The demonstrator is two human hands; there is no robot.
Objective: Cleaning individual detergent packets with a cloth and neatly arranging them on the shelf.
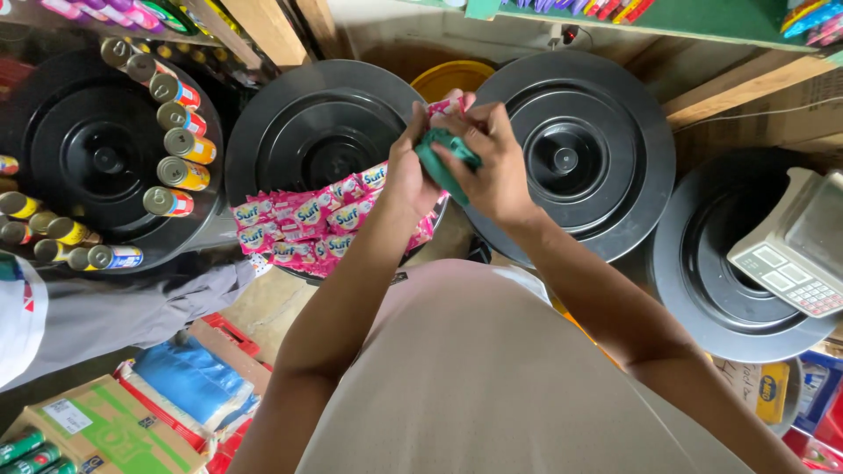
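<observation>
Both hands meet in the middle of the scene, above the gap between two big black round lids. The right hand (493, 162) is curled shut around a small green cloth-like bundle (446, 162), its fingers folded over the top of it. The left hand (408, 167) presses against the same green bundle from the left, fingers bent and closed on it, and a pink sachet (446, 107) sticks up just behind the knuckles; which hand pinches that sachet cannot be told.

Just left of and below the hands, a strip of pink sachets (312, 224) lies across the near edge of the middle black lid (299, 132). To the right of the hands sits another black lid (606, 149), and between the two lids, on the far side, the rim of a yellow tub (452, 77) shows.

Farther left, a third black lid (79, 149) carries a row of small tins with red and yellow labels (176, 132) lying on their sides. At the far right, a fourth black lid (711, 272) holds a pale weighing scale with a keypad (795, 254).

Near the left bottom corner lie a green and tan carton (97, 430) and a blue packet (193, 382). A grey sleeve (132, 307) of another person reaches in from the left edge. Wooden shelves (755, 79) run along the far side
</observation>
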